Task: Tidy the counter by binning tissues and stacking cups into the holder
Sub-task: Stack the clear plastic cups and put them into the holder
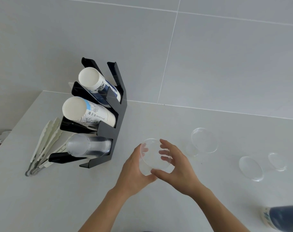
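Both hands meet around one clear plastic cup (pixel 153 156) just above the pale counter (pixel 58 198), a little to the right of the black cup holder (pixel 112 131). The left hand (pixel 135 169) cradles the cup from its left and underside, fingers curled round the wall and base. The right hand (pixel 175 166) closes on it from the other side: its fingers (pixel 165 152) lie over the far rim, seen partly through the plastic, and its thumb presses the near edge close to the left hand's fingertips. The cup is tilted, its open mouth turned up towards the camera.

The holder stands against the tiled wall (pixel 209 56) with three slanted tiers. The top tier carries a stack of printed paper cups (pixel 95 82), the middle tier a second paper cup stack (pixel 85 113), and the bottom tier a stack of clear plastic cups (pixel 87 145), all lying with their bases pointing out to the left.

Further clear cups stand loose on the counter to the right of the hands: one near the wall (pixel 204 140), and two well apart towards the right edge (pixel 251 168) (pixel 277 161). White tongs (pixel 45 144) lie left of the holder. A dark blue printed cup (pixel 282 216) shows blurred at the lower right corner.
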